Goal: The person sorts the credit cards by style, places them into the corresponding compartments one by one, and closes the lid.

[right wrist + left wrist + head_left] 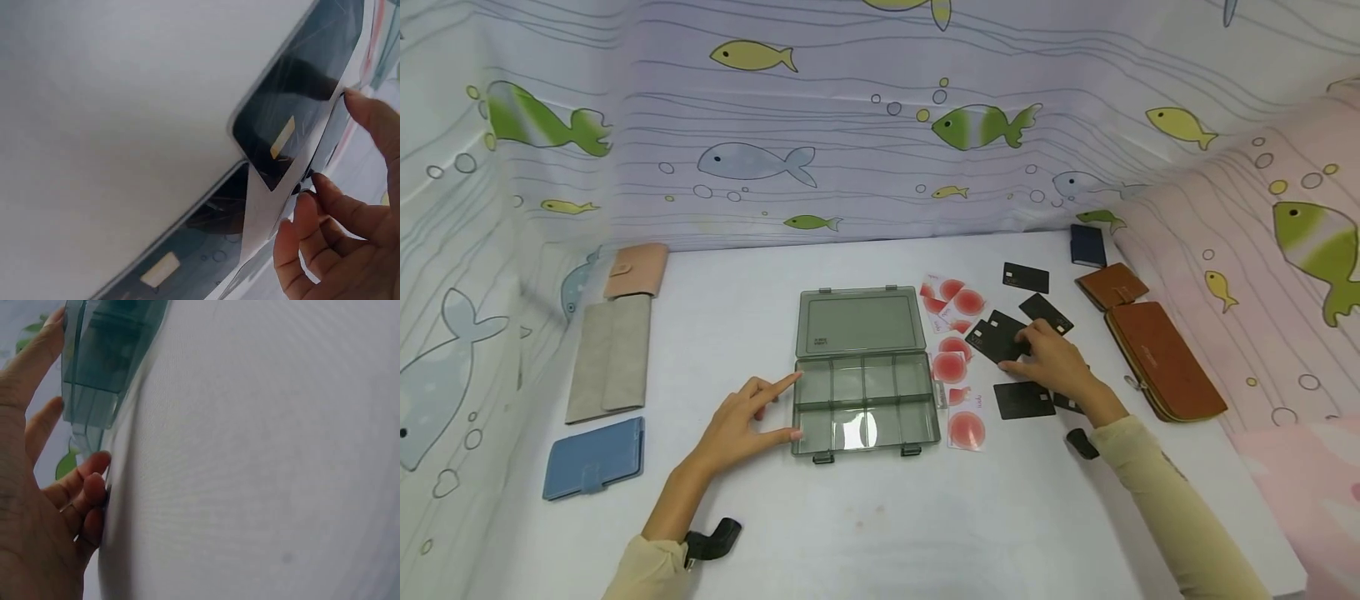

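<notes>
A grey-green clear plastic box (859, 323) lies on the table with its lid hinged back and small compartments in front. My left hand (736, 427) is at its left side, index finger and thumb extended to the edge; the left wrist view shows fingertips against the wall of the box. Over a cluster of black cards (992, 337) to the right, my right hand (1054, 360) pinches one card by its edges between thumb and fingers. Around that hand lie more black cards, including one behind (1026, 277) and one in front (1022, 402). One card is partly hidden beneath the wrist.
Cards with red circles (966, 429) line the box's right side. At the left are a pink wallet (638, 268), a grey wallet (610, 358) and a blue wallet (593, 458). Brown wallets (1165, 358) and a navy booklet (1087, 246) lie right. A fish-print curtain (865, 167) surrounds the table.
</notes>
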Available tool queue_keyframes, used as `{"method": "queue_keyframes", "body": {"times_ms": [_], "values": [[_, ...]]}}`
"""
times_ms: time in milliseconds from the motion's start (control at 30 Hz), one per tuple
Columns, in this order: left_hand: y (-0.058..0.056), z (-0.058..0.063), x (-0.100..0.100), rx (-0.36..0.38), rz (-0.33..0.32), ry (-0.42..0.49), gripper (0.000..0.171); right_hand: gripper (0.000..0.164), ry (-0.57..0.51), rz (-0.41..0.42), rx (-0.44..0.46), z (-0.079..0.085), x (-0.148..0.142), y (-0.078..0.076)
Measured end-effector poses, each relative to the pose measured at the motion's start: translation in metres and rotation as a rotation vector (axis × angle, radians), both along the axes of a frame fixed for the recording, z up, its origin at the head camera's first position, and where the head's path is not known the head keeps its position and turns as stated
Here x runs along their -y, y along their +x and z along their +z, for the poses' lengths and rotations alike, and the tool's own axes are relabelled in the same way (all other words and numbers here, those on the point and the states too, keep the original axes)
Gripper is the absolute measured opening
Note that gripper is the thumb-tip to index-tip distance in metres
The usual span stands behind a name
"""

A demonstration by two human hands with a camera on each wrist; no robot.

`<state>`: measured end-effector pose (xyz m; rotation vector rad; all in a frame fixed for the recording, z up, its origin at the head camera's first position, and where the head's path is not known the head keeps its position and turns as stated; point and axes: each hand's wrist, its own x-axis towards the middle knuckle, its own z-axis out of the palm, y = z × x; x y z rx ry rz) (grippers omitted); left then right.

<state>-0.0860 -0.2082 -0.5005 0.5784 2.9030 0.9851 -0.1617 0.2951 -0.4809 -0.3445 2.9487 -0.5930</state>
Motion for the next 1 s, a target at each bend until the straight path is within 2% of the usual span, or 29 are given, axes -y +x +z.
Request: {"method": "queue_keyframes", "body": {"times_ms": [167, 400, 833, 1000], "values": [[0.001, -0.002, 0.0, -0.008, 0.011, 0.014, 0.083, 0.059, 0.01, -0.004, -0.008, 0.004, 0.006, -0.001], [0.003, -0.003, -0.001, -0.015, 0.024, 0.032, 0.083, 0.064, -0.097, -0.006, 0.04, 0.002, 0.012, 0.001], [0.003, -0.004, -0.001, -0.024, 0.025, 0.033, 0.083, 0.067, -0.141, 0.017, 0.084, 0.0, 0.006, 0.003], [0.003, -0.005, -0.001, -0.017, 0.024, 0.035, 0.083, 0.068, -0.22, -0.008, 0.081, -0.004, 0.004, 0.005]]}}
